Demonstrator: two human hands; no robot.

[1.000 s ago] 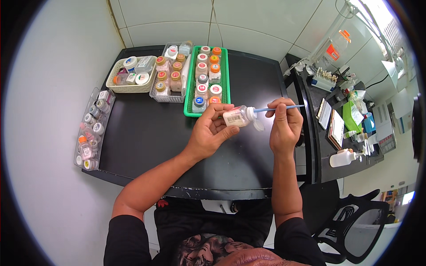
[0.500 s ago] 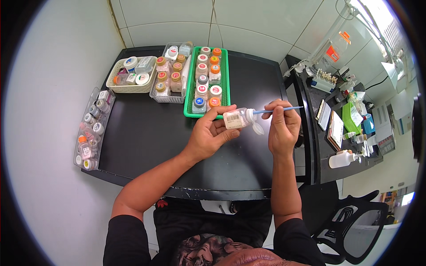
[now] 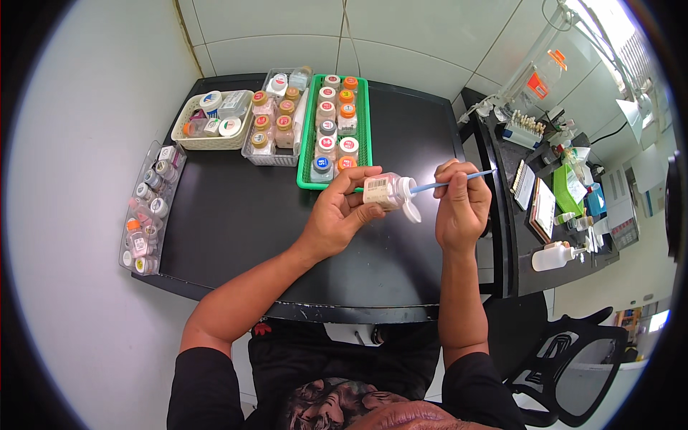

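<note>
Sideways | bottle (image 3: 378,191) clasped in left grip (image 3: 335,216) | open end toward right grip (image 3: 463,209), which pinches blue stick (image 3: 431,187)

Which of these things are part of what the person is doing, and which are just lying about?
In use:
small clear bottle, cap flipped open, held in the left hand;
blue stick at its mouth, held in the right hand.

Seemingly just lying about:
green basket of bottles;
cream basket;
white pump bottle;
black chair.
</note>
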